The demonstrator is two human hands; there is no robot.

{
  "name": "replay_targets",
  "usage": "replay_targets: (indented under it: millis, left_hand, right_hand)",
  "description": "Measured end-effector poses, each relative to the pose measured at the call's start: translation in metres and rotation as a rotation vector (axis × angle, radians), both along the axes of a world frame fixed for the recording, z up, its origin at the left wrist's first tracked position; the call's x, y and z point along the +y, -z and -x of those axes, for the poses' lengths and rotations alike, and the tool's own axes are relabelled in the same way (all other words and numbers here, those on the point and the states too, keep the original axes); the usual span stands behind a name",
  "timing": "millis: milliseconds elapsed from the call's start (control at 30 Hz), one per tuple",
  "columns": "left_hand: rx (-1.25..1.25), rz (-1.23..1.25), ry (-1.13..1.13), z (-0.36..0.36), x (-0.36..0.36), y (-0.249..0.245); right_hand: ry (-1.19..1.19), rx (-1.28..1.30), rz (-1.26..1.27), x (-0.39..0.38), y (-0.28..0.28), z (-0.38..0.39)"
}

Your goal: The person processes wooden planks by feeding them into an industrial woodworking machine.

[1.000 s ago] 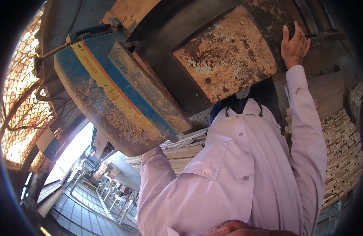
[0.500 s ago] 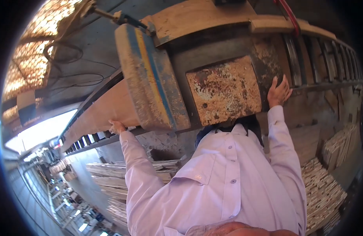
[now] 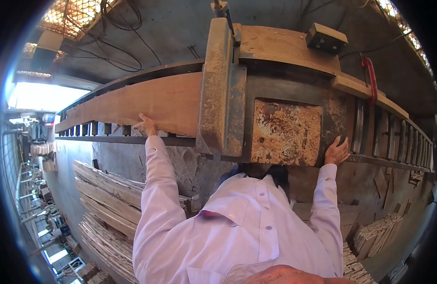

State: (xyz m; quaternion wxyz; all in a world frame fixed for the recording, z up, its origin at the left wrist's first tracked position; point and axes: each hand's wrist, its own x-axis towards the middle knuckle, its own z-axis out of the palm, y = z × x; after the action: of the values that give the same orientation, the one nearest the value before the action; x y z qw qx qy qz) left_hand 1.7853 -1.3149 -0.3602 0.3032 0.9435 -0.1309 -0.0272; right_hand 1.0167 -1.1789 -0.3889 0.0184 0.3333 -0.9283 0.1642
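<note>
A long, wide wooden board (image 3: pixel 133 102) lies on the roller track to the left, its right end running up to a dusty blue and yellow machine housing (image 3: pixel 222 90). My left hand (image 3: pixel 146 126) rests at the board's near edge with its fingers spread, not wrapped around it. To the right of the housing is a dark machine table (image 3: pixel 334 111) with a square, sawdust-caked recess (image 3: pixel 287 132). My right hand (image 3: pixel 337 151) lies on the near right edge of that table, fingers stretched out and holding nothing.
A roller conveyor (image 3: pixel 393 130) extends rightward. A red clamp (image 3: pixel 371 80) grips a wooden fence strip (image 3: pixel 353 86) at the back, near a small block-shaped box (image 3: pixel 326 39). Stacked planks (image 3: pixel 109 194) lie on the floor at left, more wood pieces (image 3: pixel 377 234) at lower right.
The head view has turned, so the machine looks more level and more of the board shows. My left hand stays at the board's edge and my right hand at the table's edge.
</note>
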Motion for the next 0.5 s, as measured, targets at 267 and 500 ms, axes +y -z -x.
replay_targets:
  millis: [267, 500]
  left_hand:
    - [-0.014, 0.027, 0.027, -0.007, 0.003, 0.005]
    - [-0.011, 0.132, 0.201, -0.047, 0.006, 0.036]
  right_hand:
    - [0.002, 0.028, -0.004, 0.001, 0.003, -0.001]
    - [-0.001, 0.037, 0.024, 0.005, 0.008, 0.007]
